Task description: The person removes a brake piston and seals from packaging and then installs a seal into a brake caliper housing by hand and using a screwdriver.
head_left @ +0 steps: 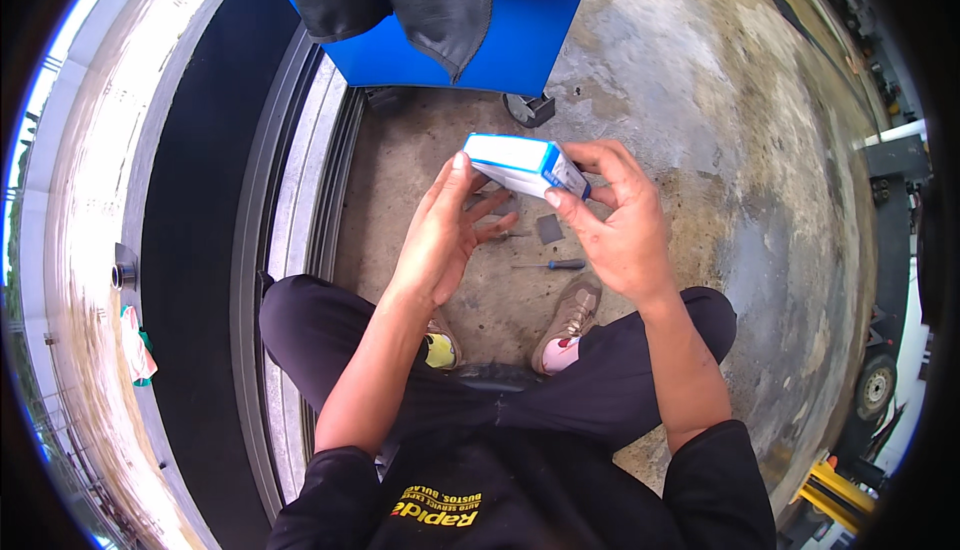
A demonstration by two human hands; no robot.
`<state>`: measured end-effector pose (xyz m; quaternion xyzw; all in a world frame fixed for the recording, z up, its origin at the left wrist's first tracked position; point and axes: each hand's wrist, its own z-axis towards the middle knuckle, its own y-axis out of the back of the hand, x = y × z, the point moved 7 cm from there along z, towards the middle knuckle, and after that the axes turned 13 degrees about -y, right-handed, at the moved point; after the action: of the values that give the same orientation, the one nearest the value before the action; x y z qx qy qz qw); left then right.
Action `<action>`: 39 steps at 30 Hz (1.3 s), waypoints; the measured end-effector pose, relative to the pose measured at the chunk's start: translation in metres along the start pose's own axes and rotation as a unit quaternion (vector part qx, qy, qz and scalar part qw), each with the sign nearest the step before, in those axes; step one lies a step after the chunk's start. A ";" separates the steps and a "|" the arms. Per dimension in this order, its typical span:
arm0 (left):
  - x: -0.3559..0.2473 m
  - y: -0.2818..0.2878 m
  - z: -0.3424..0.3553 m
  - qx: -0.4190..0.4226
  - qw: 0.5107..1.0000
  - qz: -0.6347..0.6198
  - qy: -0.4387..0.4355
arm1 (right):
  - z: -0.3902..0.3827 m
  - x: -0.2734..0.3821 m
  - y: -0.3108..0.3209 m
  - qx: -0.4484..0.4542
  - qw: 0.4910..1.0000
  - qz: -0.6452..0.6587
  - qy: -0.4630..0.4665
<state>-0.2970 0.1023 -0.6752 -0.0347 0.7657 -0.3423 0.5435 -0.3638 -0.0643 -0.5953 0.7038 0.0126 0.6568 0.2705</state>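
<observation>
Stained concrete (690,110) lies below a white, blue-edged box (512,156), right hand (625,230) gripping it, left hand (447,225) open.

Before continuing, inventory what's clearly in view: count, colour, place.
Box: 1, white and blue, upper centre
Screwdriver: 1, blue handle, below box
Flat square: 1, dark grey, beyond screwdriver
Cabinet: 1, blue, top
Draped cover: count unclear, dark grey, over cabinet
Caster: 1, dark, by cabinet
Tyre: 1, black, right edge
Frame: 1, yellow, lower right
Floor: 1, grey, throughout
Shoes: 2, brown, below screwdriver
Left hand: 1, bare, box's left end
Right hand: 1, bare, gripping box
</observation>
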 end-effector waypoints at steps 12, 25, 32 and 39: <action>0.008 -0.044 0.042 0.101 0.988 -0.116 -0.007 | 0.022 0.007 0.008 -0.080 0.992 -0.061 0.072; 0.024 -0.063 0.041 0.158 0.980 -0.114 0.027 | 0.030 -0.021 0.003 0.008 0.991 -0.128 -0.042; 0.028 -0.059 0.037 0.146 0.989 0.001 0.003 | 0.025 -0.015 0.002 0.007 0.992 -0.116 -0.042; 0.017 -0.046 0.045 0.117 0.991 -0.047 -0.046 | 0.028 -0.027 0.032 0.042 0.977 0.169 -0.122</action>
<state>-0.2804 0.0381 -0.6703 -0.0227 0.6918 -0.4530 0.5618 -0.3519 -0.1114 -0.6069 0.7814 -0.1122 0.6009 0.1254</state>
